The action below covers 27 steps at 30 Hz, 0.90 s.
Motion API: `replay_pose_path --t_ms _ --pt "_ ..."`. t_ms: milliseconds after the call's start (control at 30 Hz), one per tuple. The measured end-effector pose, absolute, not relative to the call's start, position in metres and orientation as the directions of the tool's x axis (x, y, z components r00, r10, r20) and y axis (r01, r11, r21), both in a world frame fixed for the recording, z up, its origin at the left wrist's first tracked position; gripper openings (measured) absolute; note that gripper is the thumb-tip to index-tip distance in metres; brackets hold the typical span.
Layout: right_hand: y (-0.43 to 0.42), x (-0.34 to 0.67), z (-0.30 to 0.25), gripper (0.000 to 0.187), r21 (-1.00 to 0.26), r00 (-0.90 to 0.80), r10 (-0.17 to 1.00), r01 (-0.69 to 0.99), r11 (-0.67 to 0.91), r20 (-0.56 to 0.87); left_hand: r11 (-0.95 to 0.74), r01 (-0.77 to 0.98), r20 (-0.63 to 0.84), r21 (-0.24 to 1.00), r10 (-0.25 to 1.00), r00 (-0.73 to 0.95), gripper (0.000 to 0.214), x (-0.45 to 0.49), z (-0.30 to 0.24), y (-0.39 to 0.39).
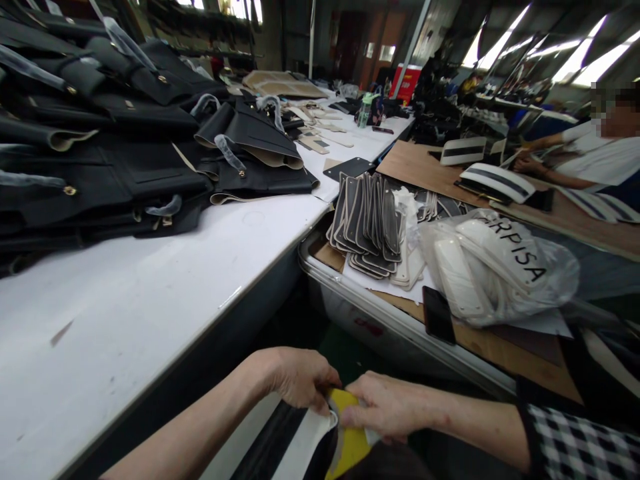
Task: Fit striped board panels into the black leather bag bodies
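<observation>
Probably I am midway at the near side: my left hand (303,378) pinches the striped piece (273,441), my right hand (387,403) grips the yellow piece (351,448), this handling looking unfinished.

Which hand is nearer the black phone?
Right. The right hand holds the yellow piece, below and left of the black phone in the picture; the left hand is farther left.
</observation>
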State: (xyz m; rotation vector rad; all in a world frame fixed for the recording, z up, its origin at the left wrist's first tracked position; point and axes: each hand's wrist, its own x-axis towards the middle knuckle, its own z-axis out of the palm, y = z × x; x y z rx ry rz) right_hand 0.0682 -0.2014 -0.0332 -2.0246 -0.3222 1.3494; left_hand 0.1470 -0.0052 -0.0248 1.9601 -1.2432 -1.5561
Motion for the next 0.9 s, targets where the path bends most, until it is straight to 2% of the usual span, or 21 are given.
replay_pose_path --t_ms 167,533,800,900 --pt "-0.197 0.056 -0.041 0.032 -0.612 0.447 0.458 -0.303 -0.731 -0.768 -0.547 -0.435 -0.593 0.715 -0.804 0.038 0.036 0.147 -0.027 -0.002" --pt "-0.186 0.028 -0.063 0.034 -0.615 0.473 0.396 -0.549 -0.565 -0.787 -0.518 -0.458 -0.564 0.722 -0.824 0.043 0.031 0.151 -0.026 0.0" --pt "-0.17 0.013 -0.069 0.046 -0.605 0.492 0.353 -0.617 -0.503 -0.796 -0.524 -0.478 -0.579 0.705 -0.814 0.038 0.035 0.151 -0.025 -0.001" --pt "-0.161 0.009 -0.074 0.051 -0.61 0.511 0.335 -0.637 -0.471 -0.792 -0.531 -0.49 -0.586 0.691 -0.809 0.051 0.042 0.152 -0.022 0.004"
